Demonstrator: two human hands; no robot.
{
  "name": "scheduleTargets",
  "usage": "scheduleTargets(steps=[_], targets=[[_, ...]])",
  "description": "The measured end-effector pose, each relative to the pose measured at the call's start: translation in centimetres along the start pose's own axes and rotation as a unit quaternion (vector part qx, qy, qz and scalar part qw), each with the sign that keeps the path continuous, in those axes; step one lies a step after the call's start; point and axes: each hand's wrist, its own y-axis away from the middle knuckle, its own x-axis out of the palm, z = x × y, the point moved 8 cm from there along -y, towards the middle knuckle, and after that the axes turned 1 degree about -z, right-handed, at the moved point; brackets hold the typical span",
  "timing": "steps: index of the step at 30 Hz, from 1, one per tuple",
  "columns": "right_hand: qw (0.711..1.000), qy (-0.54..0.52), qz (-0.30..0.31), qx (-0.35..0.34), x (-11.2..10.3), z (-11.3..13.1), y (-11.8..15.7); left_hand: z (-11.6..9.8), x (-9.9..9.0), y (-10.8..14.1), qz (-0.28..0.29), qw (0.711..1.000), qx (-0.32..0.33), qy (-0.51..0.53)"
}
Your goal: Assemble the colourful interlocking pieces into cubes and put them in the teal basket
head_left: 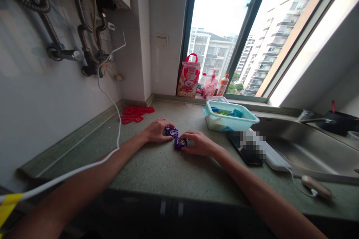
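Two small purple toy pieces with notched edges and white markings lie at the middle of the counter (157, 171), corner to corner. My left hand (159, 130) has its fingers closed round the farther purple piece (171, 132). Fingers of my right hand (198, 142) grip the nearer purple piece (180, 143) from its right side. Whether the two pieces are joined or only touching, I cannot tell. Behind my left hand, several flat red pieces (134, 114) of a similar notched kind are spread by the wall.
A light-blue plastic basket (232, 119) holds blue and yellow pieces, beside a metal sink (308, 145). A dark phone (249, 153) and a white power strip (273, 155) lie in front. A white cable (119, 130) crosses over my left forearm. Bottles (211, 86) stand by the window.
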Motion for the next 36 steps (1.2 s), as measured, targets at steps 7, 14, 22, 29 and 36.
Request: scheduleTargets(steps=[7,14,22,29,36], targets=[[1.0,0.0,-0.027,-0.003,-0.8,0.5,-0.1,0.4,0.0,0.0,-0.019,1.0,-0.008,0.009],[1.0,-0.002,0.006,-0.006,-0.4,0.7,0.1,1.3,0.2,0.2,-0.045,0.998,-0.019,0.033],[1.0,-0.005,0.019,0.009,0.0,0.1,0.2,1.2,-0.1,0.3,-0.033,0.999,-0.028,-0.025],[1.0,-0.004,0.022,0.018,0.2,-0.2,0.2,1.2,-0.4,0.2,-0.039,0.998,-0.047,-0.025],[1.0,0.001,0.02,0.019,0.2,-0.1,0.1,3.1,-1.2,0.3,-0.115,0.984,-0.13,-0.029]])
